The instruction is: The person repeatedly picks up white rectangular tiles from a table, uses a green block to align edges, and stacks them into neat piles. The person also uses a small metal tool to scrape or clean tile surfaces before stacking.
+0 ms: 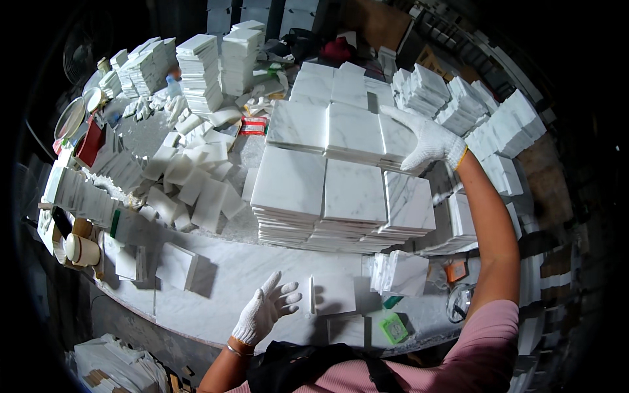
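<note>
Gloved hands at work among stacked white marble tiles.

On the workbench [216, 288], the left hand [265, 311] hovers with fingers spread, empty, just beside a single tile [333, 293] lying flat. Farther right, the right hand [426, 141] reaches out, fingers extended, resting on the top tile [396, 137] of a tall tile stack [341, 190].

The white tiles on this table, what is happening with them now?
A person in white gloves works at a marble table covered with white marble tiles. The right hand reaches out to the top of the tall tile stacks, resting on a top tile at the right edge. The left hand is open near a thin tile standing on edge, beside a flat tile. Loose tiles lie heaped at left.
</note>
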The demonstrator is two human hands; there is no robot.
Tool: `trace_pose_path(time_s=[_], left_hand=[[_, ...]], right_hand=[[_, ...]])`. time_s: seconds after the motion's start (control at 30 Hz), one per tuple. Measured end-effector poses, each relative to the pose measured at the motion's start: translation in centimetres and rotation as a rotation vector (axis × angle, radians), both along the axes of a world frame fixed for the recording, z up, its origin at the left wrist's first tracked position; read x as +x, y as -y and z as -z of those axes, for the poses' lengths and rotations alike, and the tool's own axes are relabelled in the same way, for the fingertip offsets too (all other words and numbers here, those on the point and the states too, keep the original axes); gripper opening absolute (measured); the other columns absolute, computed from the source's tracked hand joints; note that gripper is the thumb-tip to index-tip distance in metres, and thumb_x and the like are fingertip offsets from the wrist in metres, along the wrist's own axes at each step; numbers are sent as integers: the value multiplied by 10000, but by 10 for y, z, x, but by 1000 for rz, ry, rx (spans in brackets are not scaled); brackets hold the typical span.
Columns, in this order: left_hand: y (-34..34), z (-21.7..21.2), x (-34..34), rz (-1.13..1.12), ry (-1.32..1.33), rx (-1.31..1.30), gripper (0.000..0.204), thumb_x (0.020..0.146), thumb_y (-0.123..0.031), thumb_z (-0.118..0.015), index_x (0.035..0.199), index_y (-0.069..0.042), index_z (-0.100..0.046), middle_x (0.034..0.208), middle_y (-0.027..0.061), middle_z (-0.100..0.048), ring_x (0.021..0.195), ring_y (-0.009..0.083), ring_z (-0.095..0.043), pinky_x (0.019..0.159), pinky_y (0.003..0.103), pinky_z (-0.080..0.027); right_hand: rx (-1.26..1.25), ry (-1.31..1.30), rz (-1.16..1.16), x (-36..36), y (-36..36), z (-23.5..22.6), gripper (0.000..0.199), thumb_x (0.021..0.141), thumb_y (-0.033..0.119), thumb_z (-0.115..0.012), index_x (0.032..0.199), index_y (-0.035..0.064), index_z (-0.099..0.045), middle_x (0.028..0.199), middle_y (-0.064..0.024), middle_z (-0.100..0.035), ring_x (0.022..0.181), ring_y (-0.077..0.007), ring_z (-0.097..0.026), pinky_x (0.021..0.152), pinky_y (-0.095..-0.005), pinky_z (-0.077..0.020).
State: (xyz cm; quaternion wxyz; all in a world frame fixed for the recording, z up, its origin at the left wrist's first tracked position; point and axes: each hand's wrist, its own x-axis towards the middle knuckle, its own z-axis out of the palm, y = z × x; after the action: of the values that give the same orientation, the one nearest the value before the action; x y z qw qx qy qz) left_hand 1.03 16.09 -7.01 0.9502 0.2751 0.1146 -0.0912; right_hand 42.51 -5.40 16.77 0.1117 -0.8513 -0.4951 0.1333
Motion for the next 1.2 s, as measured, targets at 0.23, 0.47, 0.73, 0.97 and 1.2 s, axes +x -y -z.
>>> trace_pose_path(time_s=[0.23,0.47,0.73,0.97,1.2], left_hand=[[-1,0,8,3,35,38,772,936,-603,-508,1539,-180,-279,1444,177,-450,1258,347,-491,1043,516,-379],[-7,4,1,-9,-17,39,905,879,-595,-598,1564,-161,-196,1423,158,-459,1246,313,-496,1041,493,-377],[-5,-2,-9,46,8,173,863,928,-488,-595,1553,-54,-186,1436,179,-456,1251,317,-499,1060,458,-373],[11,-3,-16,120,118,1071,730,913,-347,-672,1492,-40,-350,1411,193,-511,1209,319,-569,1001,393,-461],[46,9,34,206,531,1899,722,826,-475,-705,1409,-123,-467,1379,144,-523,1264,345,-508,1014,463,-435]], right_hand=[[-32,23,-4,-5,-2,-3,1129,521,243,-850,1508,67,-330,1379,-216,-459,1309,-361,-428,1114,-398,-342],[-41,39,28,-12,-3,-4,1137,514,212,-831,1516,59,-316,1392,-210,-446,1293,-351,-451,1108,-369,-341],[495,-39,263,-62,44,-32,958,637,193,-830,1479,62,-392,1481,-207,-417,1359,-331,-417,1126,-386,-341],[494,-433,35,-287,81,85,510,735,200,-806,1200,43,-669,1081,-121,-682,1017,-264,-642,892,-332,-494],[-246,-48,127,-392,82,223,719,774,449,-709,1383,118,-516,1177,-168,-641,1179,-340,-545,1076,-468,-351]])
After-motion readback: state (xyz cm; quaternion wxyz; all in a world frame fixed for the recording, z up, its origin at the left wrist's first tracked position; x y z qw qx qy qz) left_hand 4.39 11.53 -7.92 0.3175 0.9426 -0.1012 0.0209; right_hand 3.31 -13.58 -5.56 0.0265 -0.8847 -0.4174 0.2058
